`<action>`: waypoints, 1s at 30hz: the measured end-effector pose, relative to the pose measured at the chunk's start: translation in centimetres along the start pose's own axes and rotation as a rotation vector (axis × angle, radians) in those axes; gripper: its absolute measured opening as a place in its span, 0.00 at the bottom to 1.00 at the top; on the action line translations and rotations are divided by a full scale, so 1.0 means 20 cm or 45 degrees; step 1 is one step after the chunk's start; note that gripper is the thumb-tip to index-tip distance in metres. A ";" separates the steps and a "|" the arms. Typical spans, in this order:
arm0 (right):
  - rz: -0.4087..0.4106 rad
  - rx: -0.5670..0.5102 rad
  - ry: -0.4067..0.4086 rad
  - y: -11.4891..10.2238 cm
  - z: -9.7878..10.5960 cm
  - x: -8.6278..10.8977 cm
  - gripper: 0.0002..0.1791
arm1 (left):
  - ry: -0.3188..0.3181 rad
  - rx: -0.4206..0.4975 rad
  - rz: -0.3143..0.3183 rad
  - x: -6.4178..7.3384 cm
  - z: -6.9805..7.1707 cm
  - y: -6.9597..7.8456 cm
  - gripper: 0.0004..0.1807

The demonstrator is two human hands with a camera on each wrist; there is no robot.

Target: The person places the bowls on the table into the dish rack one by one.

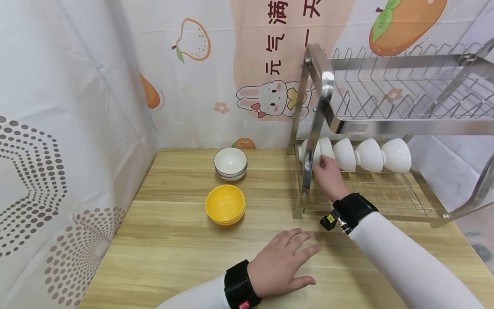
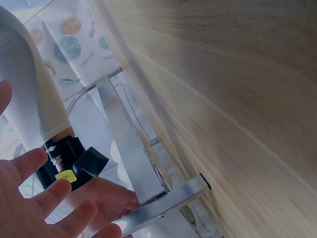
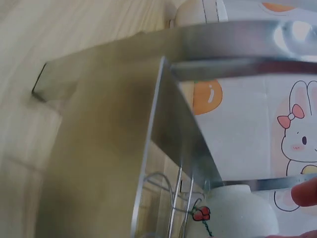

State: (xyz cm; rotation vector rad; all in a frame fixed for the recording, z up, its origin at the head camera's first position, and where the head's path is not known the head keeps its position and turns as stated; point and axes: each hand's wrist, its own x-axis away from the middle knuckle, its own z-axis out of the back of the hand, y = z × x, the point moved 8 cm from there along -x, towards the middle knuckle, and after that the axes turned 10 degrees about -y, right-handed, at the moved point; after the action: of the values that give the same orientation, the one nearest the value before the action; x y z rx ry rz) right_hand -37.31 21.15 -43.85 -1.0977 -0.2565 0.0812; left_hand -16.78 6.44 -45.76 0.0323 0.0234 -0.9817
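My right hand [image 1: 331, 177] reaches into the lower tier of the metal dish rack [image 1: 318, 124], fingers curled at the rim of a white bowl [image 1: 326, 147] near the left end. In the right wrist view, a fingertip [image 3: 304, 192] shows beside a white bowl [image 3: 240, 213] with a small red flower, standing on edge behind the rack's frame. Part of the grip is hidden by the post and the bowls. My left hand [image 1: 281, 262] hovers over the wooden table in front of the rack, palm down, fingers spread, holding nothing.
More white bowls [image 1: 369, 155] stand on edge in a row along the lower tier. The wire upper tier [image 1: 409, 98] overhangs them. On the table, stacked yellow bowls [image 1: 225, 204] sit in front of stacked dark-rimmed white bowls [image 1: 230, 162]. A printed curtain [image 1: 193, 86] hangs behind.
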 end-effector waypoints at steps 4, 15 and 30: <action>-0.052 -0.038 -0.020 0.01 0.00 0.03 0.37 | -0.015 0.010 0.005 0.00 0.00 0.00 0.37; -0.012 -0.006 -0.020 0.01 0.01 0.28 0.38 | -0.008 0.007 0.074 0.01 0.01 -0.03 0.38; 0.411 0.919 0.103 0.13 -0.05 0.95 0.37 | -0.003 0.131 0.227 0.09 0.06 -0.14 0.38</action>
State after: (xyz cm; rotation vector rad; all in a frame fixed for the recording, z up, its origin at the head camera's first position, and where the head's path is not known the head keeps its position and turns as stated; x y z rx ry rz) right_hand -18.52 25.01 -43.44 -0.4126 0.0333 0.3864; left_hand -18.06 3.33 -44.74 0.1256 -0.0318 -0.8042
